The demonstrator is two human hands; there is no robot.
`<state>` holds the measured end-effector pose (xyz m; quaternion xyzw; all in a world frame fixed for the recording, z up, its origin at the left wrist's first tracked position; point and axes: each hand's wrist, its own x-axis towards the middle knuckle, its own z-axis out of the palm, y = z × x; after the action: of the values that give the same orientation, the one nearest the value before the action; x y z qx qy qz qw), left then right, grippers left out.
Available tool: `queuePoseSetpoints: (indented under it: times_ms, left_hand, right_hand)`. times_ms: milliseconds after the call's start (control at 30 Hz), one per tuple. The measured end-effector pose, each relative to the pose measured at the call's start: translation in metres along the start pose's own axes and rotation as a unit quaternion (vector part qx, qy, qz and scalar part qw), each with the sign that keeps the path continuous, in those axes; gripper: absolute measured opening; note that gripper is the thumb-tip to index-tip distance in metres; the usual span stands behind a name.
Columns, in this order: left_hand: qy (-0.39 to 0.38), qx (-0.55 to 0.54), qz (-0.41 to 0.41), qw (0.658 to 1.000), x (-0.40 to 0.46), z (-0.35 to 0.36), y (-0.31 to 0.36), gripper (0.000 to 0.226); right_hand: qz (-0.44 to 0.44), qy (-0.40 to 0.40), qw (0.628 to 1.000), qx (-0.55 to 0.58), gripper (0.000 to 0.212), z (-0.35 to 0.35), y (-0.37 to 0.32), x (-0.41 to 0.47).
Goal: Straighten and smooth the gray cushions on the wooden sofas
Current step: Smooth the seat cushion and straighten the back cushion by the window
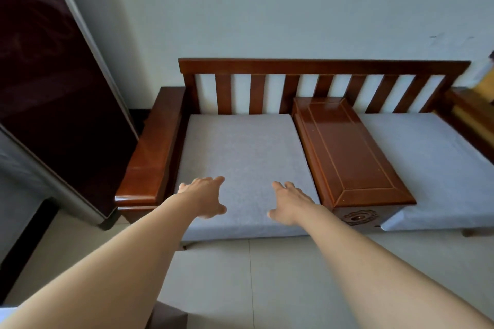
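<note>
A wooden sofa (320,65) with a slatted back stands against the wall. Its left seat holds a gray cushion (240,147) that lies flat and fills the frame. A second gray cushion (425,163) covers the right seat, its front corner hanging slightly over the edge. My left hand (204,196) and my right hand (287,201) reach out with spread fingers, palms down, over the front part of the left cushion. Neither holds anything. Whether the palms press the fabric or hover just above it I cannot tell.
A raised wooden console (344,152) divides the two seats. The left armrest (149,157) borders the left cushion. A dark glossy cabinet (53,88) stands to the left. Pale floor tiles (254,288) lie in front of the sofa.
</note>
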<state>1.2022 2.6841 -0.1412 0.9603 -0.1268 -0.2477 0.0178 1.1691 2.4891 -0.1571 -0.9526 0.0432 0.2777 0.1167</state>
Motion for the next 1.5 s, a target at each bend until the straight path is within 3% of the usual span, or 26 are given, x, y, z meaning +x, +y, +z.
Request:
queuePoseSetpoints:
  times_ms: [567, 1267, 1500]
  left_hand:
    - [0.048, -0.067, -0.11, 0.991, -0.058, -0.033, -0.021, 0.079]
    - [0.045, -0.066, -0.066, 0.995, -0.049, -0.013, 0.067, 0.077]
    - [0.074, -0.074, -0.113, 0.988, -0.065, -0.01, 0.071, 0.073]
  right_hand:
    - [-0.017, 0.018, 0.999, -0.02, 0.081, -0.05, 0.023, -0.035]
    - [0.004, 0.026, 1.0, -0.014, 0.078, -0.049, 0.095, -0.061]
    - [-0.048, 0.031, 0.998, -0.034, 0.077, -0.047, 0.072, -0.054]
